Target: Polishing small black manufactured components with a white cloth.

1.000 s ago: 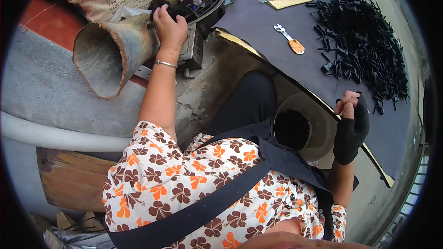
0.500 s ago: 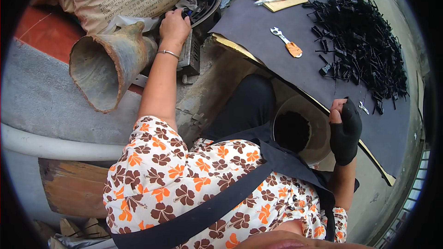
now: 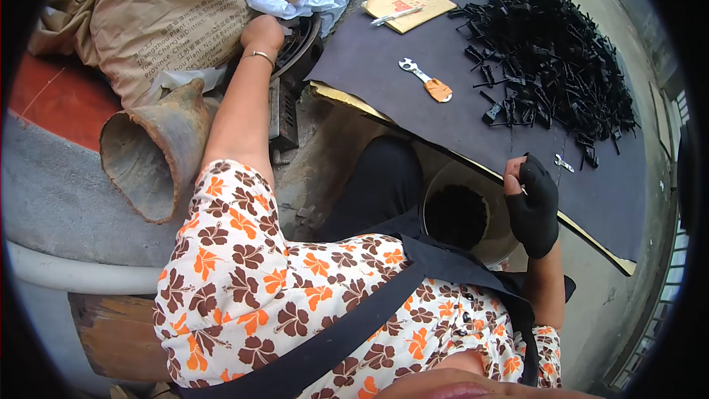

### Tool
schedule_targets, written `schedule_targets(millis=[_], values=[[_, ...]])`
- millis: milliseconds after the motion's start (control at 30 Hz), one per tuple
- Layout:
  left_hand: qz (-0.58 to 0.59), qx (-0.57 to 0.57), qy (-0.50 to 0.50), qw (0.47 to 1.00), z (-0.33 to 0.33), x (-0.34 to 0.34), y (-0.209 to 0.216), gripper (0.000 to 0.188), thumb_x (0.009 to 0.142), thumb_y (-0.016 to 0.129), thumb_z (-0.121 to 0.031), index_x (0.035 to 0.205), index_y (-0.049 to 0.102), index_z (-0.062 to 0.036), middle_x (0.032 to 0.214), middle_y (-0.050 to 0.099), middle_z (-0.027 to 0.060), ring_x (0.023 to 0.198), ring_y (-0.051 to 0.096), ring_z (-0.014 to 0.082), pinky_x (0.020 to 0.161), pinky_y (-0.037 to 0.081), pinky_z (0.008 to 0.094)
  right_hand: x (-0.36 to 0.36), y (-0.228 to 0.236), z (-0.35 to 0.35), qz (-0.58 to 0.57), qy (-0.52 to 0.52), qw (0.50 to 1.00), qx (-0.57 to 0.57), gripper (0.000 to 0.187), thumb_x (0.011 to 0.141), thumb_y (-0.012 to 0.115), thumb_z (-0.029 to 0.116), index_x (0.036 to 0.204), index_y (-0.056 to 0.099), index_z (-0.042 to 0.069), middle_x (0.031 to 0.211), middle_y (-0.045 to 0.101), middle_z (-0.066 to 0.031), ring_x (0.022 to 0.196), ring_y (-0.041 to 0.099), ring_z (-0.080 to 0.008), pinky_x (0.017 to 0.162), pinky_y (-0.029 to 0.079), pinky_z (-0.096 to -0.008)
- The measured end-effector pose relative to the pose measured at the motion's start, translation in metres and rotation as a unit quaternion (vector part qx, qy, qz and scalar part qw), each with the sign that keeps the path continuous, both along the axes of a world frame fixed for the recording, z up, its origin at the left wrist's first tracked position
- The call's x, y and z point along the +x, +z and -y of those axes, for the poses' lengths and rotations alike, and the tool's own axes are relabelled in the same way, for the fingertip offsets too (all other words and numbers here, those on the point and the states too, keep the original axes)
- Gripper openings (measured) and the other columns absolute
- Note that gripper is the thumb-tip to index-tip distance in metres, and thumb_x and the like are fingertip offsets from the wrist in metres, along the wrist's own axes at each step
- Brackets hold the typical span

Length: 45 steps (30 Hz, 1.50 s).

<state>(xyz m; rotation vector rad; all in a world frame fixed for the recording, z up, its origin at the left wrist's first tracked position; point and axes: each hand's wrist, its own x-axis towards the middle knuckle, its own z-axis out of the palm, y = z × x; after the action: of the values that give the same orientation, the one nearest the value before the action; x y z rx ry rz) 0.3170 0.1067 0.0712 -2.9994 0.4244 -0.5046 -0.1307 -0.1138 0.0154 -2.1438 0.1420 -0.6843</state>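
Note:
My bare left hand (image 3: 264, 34) reaches far forward at the upper left, beside the paper sacks and over a dark round metal rim (image 3: 304, 48). Its fingers are hidden from view. In a black fingerless glove, my right hand (image 3: 535, 207) is curled closed at the near edge of the dark-covered table (image 3: 354, 52). Whatever lies inside those fingers cannot be made out. A small silver wrench (image 3: 563, 163) rests on the table close to it. Farther left lies a larger wrench (image 3: 427, 81) with an orange-wrapped handle. Black plastic parts (image 3: 554, 66) form a big pile on the table.
A container (image 3: 493, 233) with dark contents stands under the table edge, by my knee. Brown paper sacks (image 3: 162, 22) and a rusty flared pipe (image 3: 151, 155) crowd the left. A yellowish notebook (image 3: 410, 7) with a pen sits at the table's far side. Another person's part shows at the top.
My left hand has moved farther forward and a little left, and its fingers have gone out of sight. My right hand stays curled by the table edge. The whole view has shifted slightly.

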Motion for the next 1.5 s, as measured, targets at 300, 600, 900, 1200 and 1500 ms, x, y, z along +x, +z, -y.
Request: schedule_targets(millis=[300, 600, 900, 1200, 1500], values=[[-0.374, -0.623, -0.377, 0.575, 0.059, -0.191, -0.012, 0.020, 0.089, 0.054, -0.004, 0.108, 0.055, 0.0003, 0.088, 0.061, 0.0014, 0.076, 0.055, 0.0038, 0.067, 0.045, 0.0175, -0.005, 0.013, -0.016, 0.002, 0.007, 1.000, 0.004, 0.029, 0.074, 0.065, 0.005, 0.101, 0.053, 0.003, 0.082, 0.051, -0.0067, 0.068, 0.050, -0.0180, 0.063, 0.042, -0.0272], [-0.523, -0.563, -0.412, 0.489, 0.122, -0.306, -0.032, 0.024, 0.089, 0.055, -0.007, 0.111, 0.053, 0.0009, 0.090, 0.060, 0.0045, 0.080, 0.056, 0.0067, 0.070, 0.047, 0.0199, -0.012, 0.011, -0.024, -0.012, -0.139, 0.943, -0.301, 0.019, 0.077, 0.064, 0.021, 0.091, 0.057, 0.009, 0.077, 0.055, -0.0104, 0.063, 0.057, -0.0306, 0.054, 0.045, -0.0403], [-0.537, -0.495, -0.419, 0.540, 0.138, -0.323, -0.033, 0.024, 0.090, 0.054, -0.011, 0.111, 0.052, 0.0013, 0.095, 0.059, 0.0063, 0.083, 0.058, 0.0105, 0.072, 0.049, 0.0224, -0.026, 0.006, -0.012, 0.081, -0.146, 0.973, -0.157, 0.014, 0.080, 0.061, 0.015, 0.088, 0.059, 0.005, 0.075, 0.057, -0.0143, 0.066, 0.058, -0.0318, 0.058, 0.046, -0.0361], [-0.329, -0.459, -0.601, 0.565, 0.104, -0.354, -0.010, 0.033, 0.082, 0.064, -0.007, 0.111, 0.048, 0.0000, 0.093, 0.053, 0.0050, 0.081, 0.056, 0.0094, 0.068, 0.048, 0.0221, -0.037, 0.011, 0.009, 0.066, -0.125, 0.979, 0.150, 0.010, 0.088, 0.052, 0.009, 0.089, 0.059, 0.002, 0.071, 0.055, 0.0010, 0.067, 0.051, -0.0075, 0.059, 0.042, -0.0236], [-0.403, -0.267, -0.664, 0.571, 0.125, -0.351, -0.022, 0.047, 0.093, 0.042, -0.045, 0.095, 0.054, 0.0001, 0.088, 0.056, 0.0125, 0.080, 0.055, 0.0245, 0.073, 0.044, 0.0325, -0.035, 0.013, -0.009, 0.182, -0.110, 0.976, 0.038, 0.009, 0.085, 0.054, 0.007, 0.092, 0.055, 0.002, 0.077, 0.058, -0.0079, 0.070, 0.055, -0.0168, 0.066, 0.044, -0.0274]])
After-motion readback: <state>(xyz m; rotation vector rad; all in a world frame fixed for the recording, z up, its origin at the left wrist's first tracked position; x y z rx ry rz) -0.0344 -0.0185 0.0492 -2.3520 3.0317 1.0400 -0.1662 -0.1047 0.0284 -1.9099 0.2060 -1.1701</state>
